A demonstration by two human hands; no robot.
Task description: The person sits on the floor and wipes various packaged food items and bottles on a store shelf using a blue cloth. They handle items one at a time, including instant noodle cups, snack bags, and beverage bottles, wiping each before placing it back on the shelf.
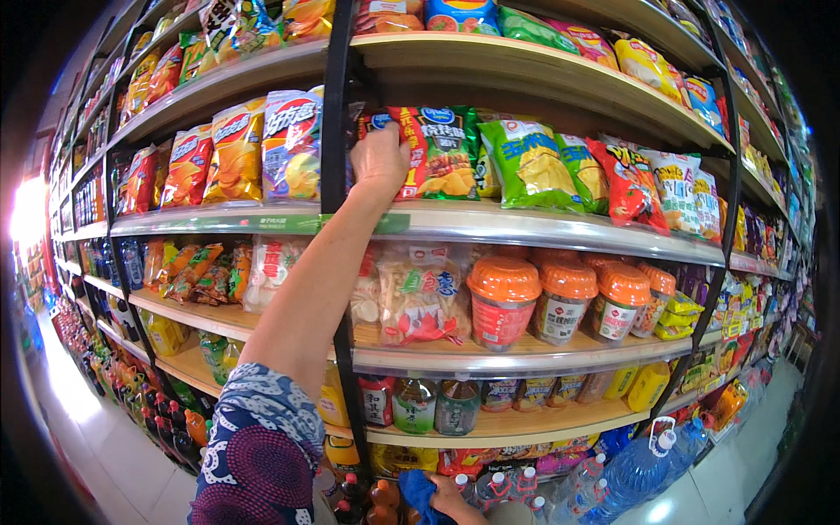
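Note:
My left hand (380, 157) reaches up to the snack shelf, its fingers curled at the upper left part of a red and green chip bag (449, 154). A dark red bag shows behind the knuckles; the fingertips are hidden, so whether they grip a bag cannot be told. Low down, near the picture's bottom edge, my right hand (453, 499) holds a bunched blue cloth (419, 495). Beside the chip bag on the same shelf lean green chip bags (535, 164) and a red snack bag (633, 184). Left of the black post stands a purple and white chip bag (292, 144).
Below the left hand runs the shelf's clear front strip (525, 226). Orange-lidded tubs (504, 302) and a clear snack bag (423, 298) stand one shelf lower, above bottled drinks (415, 407). A black upright post (335, 98) divides the shelves. Large water bottles (636, 466) stand at lower right.

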